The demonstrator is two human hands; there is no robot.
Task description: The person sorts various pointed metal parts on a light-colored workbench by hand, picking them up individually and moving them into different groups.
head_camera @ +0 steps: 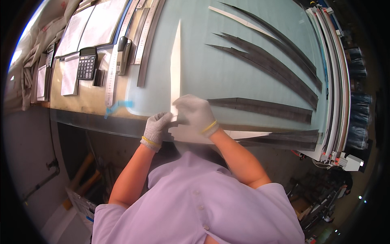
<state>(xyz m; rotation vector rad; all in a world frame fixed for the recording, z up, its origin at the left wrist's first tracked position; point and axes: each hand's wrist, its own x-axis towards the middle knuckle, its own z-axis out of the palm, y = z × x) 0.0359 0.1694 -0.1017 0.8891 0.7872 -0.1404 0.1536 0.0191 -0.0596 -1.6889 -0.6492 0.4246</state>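
Note:
A long, narrow white strip (175, 70), pointed at its far end, lies lengthwise on the glass-like tabletop (195, 61) in front of me. My left hand (157, 126), in a knit glove with a yellow cuff, pinches the strip's near end at its left edge. My right hand (195, 111), gloved the same way, is slightly blurred and bent over the strip's near end from the right; whether its fingers grip the strip is hard to tell. Below the right hand, a white piece (189, 134) and dark pointed strips (283, 140) lie along the table's front edge.
Dark curved strips (265, 61) and another dark strip (268, 108) lie to the right, before a long railed device (338, 82). At left are steel rulers (111, 82), a stapler (123, 59), a calculator (87, 64), paper sheets (99, 24) and blue tape (120, 105).

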